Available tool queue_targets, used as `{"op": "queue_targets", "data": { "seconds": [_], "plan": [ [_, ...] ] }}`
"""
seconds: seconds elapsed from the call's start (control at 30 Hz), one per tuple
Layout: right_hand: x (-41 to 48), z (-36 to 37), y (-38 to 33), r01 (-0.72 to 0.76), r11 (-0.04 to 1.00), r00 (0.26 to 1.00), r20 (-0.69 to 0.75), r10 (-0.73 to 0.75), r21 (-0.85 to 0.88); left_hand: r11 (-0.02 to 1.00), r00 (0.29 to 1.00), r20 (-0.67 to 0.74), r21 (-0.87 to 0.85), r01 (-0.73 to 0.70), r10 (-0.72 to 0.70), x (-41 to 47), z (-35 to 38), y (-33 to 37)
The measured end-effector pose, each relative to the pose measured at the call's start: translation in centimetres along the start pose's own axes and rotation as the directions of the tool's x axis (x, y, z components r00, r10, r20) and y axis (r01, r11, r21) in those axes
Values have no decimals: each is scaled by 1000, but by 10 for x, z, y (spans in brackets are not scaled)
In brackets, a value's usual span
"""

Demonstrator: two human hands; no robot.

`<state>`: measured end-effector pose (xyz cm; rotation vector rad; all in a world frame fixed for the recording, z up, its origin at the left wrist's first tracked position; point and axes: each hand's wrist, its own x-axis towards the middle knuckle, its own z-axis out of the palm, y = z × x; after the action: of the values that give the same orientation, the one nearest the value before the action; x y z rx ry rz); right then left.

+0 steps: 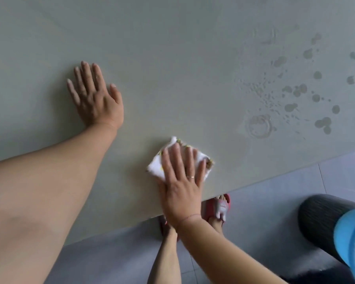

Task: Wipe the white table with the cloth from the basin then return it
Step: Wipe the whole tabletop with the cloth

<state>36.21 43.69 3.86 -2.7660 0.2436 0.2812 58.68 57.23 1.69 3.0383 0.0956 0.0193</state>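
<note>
A folded white cloth (155,166) with a yellow-green pattern lies flat on the white table (172,68), close to its near edge. My right hand (182,183) presses down on the cloth with fingers spread, covering most of it. My left hand (94,97) rests flat on the bare tabletop to the left, fingers apart, holding nothing. Water drops and a wet ring (259,126) mark the table to the right of the cloth. The rim of a blue basin (350,240) shows at the lower right, off the table.
The table's near edge runs diagonally from lower left to upper right. Below it is grey tiled floor (275,201), with my feet in red slippers (219,208). A dark ribbed cylinder (320,218) stands under the blue basin at the lower right.
</note>
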Motion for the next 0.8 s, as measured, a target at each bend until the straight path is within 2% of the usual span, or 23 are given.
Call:
{"op": "queue_targets", "data": {
  "seconds": [0.07,0.13,0.23,0.4,0.5,0.53,0.57,0.63,0.7,0.77,0.8],
  "plan": [
    [-24,10,-18,198,979,980,47,-196,-42,999,1000,13,47,-15,15,0,-3,1],
    [-28,9,-6,324,945,944,78,-320,-46,996,999,10,76,-40,39,-2,-5,3],
    [-22,-8,47,399,912,914,120,-388,-94,997,999,-4,60,-54,54,-13,-8,5],
    [-13,-44,135,146,980,989,13,-145,-136,997,998,-18,-40,66,-67,-54,-4,23],
    [-12,-40,123,-124,990,991,-47,122,-61,996,1000,-16,-83,14,-15,-66,-1,57],
    [-14,-33,107,-191,981,980,-59,189,-35,996,1000,-21,-92,-7,5,-67,-1,70],
    [-19,-25,89,-194,981,980,-51,192,-29,994,999,-24,-102,-27,25,-67,-1,82],
    [-35,-11,60,8,997,1000,11,-7,-81,991,998,-20,-121,-56,54,-65,-1,105],
    [-43,-10,62,265,958,963,89,-256,-110,988,998,-10,-136,-69,68,-61,0,122],
    [-37,-18,90,399,909,915,114,-387,-118,986,996,2,-137,-91,92,-62,2,134],
    [-35,-25,107,406,905,913,113,-393,-127,984,993,11,-136,-113,116,-64,3,139]
  ]
}}
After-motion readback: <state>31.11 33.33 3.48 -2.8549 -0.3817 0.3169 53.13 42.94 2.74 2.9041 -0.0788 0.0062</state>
